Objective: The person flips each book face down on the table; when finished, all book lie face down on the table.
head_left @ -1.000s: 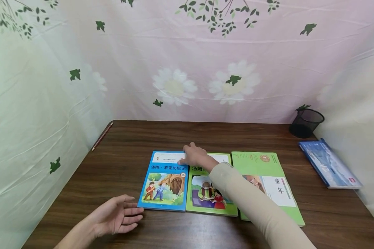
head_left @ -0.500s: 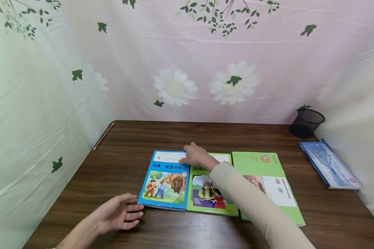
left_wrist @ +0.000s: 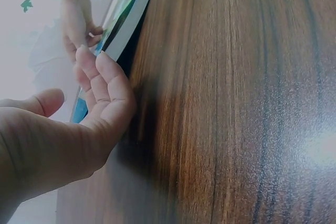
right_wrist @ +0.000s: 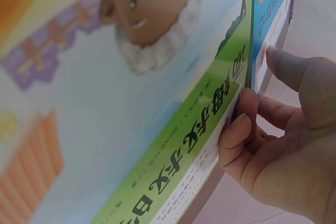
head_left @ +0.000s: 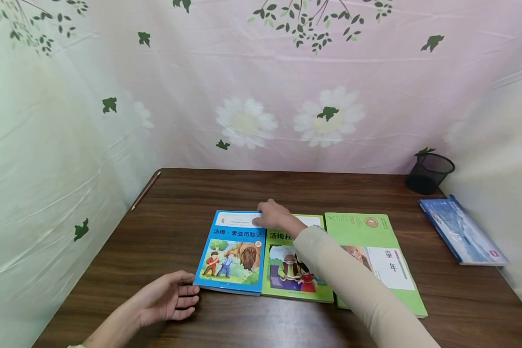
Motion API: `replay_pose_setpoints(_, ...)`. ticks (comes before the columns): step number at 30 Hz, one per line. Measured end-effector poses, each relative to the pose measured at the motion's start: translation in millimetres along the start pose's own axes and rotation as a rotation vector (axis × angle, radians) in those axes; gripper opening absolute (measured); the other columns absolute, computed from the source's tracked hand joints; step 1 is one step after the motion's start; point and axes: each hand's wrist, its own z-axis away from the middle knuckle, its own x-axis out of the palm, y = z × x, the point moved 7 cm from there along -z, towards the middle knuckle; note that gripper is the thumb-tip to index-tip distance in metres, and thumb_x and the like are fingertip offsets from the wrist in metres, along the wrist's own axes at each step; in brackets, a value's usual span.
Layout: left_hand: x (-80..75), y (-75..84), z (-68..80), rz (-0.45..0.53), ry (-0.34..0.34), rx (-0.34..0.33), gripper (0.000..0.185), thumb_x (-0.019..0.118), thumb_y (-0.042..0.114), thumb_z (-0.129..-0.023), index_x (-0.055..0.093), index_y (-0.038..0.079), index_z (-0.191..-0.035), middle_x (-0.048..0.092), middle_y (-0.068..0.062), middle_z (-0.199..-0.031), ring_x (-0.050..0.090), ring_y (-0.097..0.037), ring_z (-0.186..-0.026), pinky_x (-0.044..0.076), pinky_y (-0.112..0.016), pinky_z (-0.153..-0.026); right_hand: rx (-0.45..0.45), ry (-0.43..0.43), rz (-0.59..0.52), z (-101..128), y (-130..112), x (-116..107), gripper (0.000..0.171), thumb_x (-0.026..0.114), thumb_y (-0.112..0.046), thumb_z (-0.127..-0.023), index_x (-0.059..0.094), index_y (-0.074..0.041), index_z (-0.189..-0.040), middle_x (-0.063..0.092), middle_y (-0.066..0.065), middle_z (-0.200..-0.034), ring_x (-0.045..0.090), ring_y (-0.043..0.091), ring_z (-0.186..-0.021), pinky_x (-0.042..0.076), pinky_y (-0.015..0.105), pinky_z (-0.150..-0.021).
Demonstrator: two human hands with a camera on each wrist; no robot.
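Three books lie side by side on the dark wooden table [head_left: 165, 232]: a blue book [head_left: 230, 251], a green book [head_left: 287, 275] and a second green book [head_left: 374, 241]. My right hand [head_left: 273, 216] sits at the blue book's far right corner. In the right wrist view its thumb [right_wrist: 294, 72] lies against the blue book [right_wrist: 273, 9], while its fingers [right_wrist: 239, 135] curl at the green book's [right_wrist: 157, 119] far edge. My left hand [head_left: 169, 297] rests open on the table, fingertips at the blue book's near left corner [left_wrist: 123, 27].
A black mesh pen cup [head_left: 429, 171] stands at the back right, with another blue book [head_left: 461, 232] in front of it near the right edge. A pencil [head_left: 144, 189] lies along the left edge. Flowered cloth [head_left: 261, 96] walls the table on three sides.
My left hand's fingertips have drawn slightly closer to the blue book's near left corner. The right hand stays at the far corner, barely shifted.
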Motion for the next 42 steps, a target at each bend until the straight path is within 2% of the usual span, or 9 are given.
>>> replay_pose_setpoints(6,-2.0,0.1,-2.5,-0.042,0.043,0.012,0.014,0.045,0.032,-0.105,0.052,0.021,-0.106,0.065,0.003,-0.094,0.067,-0.01,-0.089,0.058,-0.033,-0.087,0.003,0.018,-0.005,-1,0,-1,0.05,0.064,-0.041,-0.097,0.058,-0.012,-0.137,0.054,0.013,-0.133,0.055,0.024,-0.095,0.05,0.041,-0.084)
replay_pose_setpoints(12,-4.2,1.1,-5.7,-0.124,0.089,0.034,0.013,0.051,0.034,-0.102,0.054,0.021,-0.103,0.062,0.005,-0.088,0.064,-0.007,-0.082,0.058,-0.028,-0.08,0.011,0.03,-0.013,-2,0,-1,0.046,0.064,-0.04,-0.097,0.06,-0.013,-0.133,0.055,0.012,-0.129,0.056,0.024,-0.093,0.049,0.038,-0.081)
replay_pose_setpoints(16,-5.3,2.0,-7.6,-0.182,0.114,0.048,0.012,0.055,0.034,-0.101,0.055,0.022,-0.099,0.059,0.007,-0.083,0.059,-0.006,-0.076,0.057,-0.026,-0.076,0.01,0.03,-0.013,-3,0,-1,0.046,0.065,-0.04,-0.096,0.061,-0.013,-0.133,0.056,0.011,-0.127,0.056,0.023,-0.093,0.049,0.038,-0.081)
replay_pose_setpoints(21,-6.1,2.8,-8.6,-0.217,0.159,0.062,0.015,0.059,0.032,-0.1,0.051,0.019,-0.102,0.055,0.006,-0.081,0.055,-0.007,-0.072,0.056,-0.026,-0.073,0.011,0.027,-0.019,-3,0,0,0.046,0.066,-0.04,-0.096,0.061,-0.012,-0.132,0.057,0.011,-0.126,0.057,0.023,-0.093,0.05,0.038,-0.081)
replay_pose_setpoints(29,-3.4,8.0,-8.1,-0.314,0.249,0.118,0.029,0.062,0.035,-0.098,0.045,0.014,-0.108,0.054,0.003,-0.078,0.053,-0.011,-0.07,0.051,-0.029,-0.071,-0.019,0.035,-0.026,-4,-2,0,0.043,0.064,-0.037,-0.098,0.061,-0.01,-0.131,0.057,0.011,-0.129,0.054,0.021,-0.093,0.048,0.037,-0.078)
replay_pose_setpoints(34,-3.1,12.6,-6.1,-0.372,0.308,0.155,0.031,0.063,0.035,-0.098,0.047,0.012,-0.11,0.055,0.001,-0.078,0.053,-0.013,-0.069,0.05,-0.03,-0.068,-0.032,0.024,-0.044,-4,-3,0,0.045,0.063,-0.036,-0.098,0.059,-0.009,-0.135,0.057,0.012,-0.134,0.054,0.021,-0.098,0.05,0.04,-0.084)
replay_pose_setpoints(42,3.0,23.8,3.4,-0.482,0.447,0.262,0.031,0.061,0.033,-0.098,0.05,0.006,-0.111,0.056,-0.002,-0.076,0.056,-0.017,-0.069,0.049,-0.033,-0.067,-0.037,0.008,-0.106,-6,-5,2,0.045,0.061,-0.035,-0.099,0.058,-0.007,-0.134,0.066,0.01,-0.124,0.059,0.02,-0.091,0.053,0.04,-0.088)
